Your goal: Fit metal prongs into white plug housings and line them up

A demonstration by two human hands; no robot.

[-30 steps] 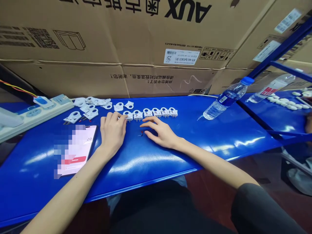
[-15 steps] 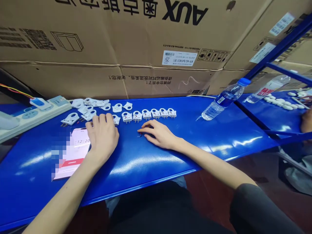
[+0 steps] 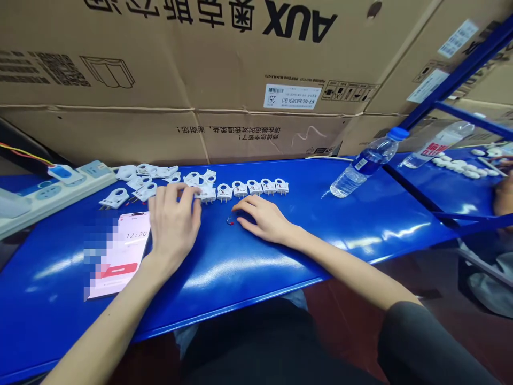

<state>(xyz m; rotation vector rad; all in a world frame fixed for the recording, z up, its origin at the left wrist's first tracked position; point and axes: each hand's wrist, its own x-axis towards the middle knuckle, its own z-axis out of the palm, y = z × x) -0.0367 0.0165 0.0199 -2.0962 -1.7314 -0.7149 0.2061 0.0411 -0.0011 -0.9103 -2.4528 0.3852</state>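
My left hand (image 3: 174, 227) is bent over the table, its fingertips closed on a white plug housing (image 3: 206, 193) at the left end of a row. Its fingers partly hide that housing. To the right of it, several similar white plug housings (image 3: 240, 189) stand side by side, prongs toward me. My right hand (image 3: 264, 220) rests just in front of the row with fingers loosely bent and apart, holding nothing. By its fingertips lies a small red-tipped part with thin wire leads (image 3: 230, 220). Behind my left hand is a loose pile of white housings (image 3: 150, 174).
A phone (image 3: 124, 251) showing a timer lies left of my left hand. A power strip (image 3: 60, 187) sits at the far left. A water bottle (image 3: 364, 163) lies tilted at right, near a blue metal frame (image 3: 425, 117). Large cartons (image 3: 224, 69) stand behind the table (image 3: 248, 267).
My left hand has moved slightly right, to the row's left end. My right fingers have drawn back a little from the red-tipped part, which now shows more clearly.
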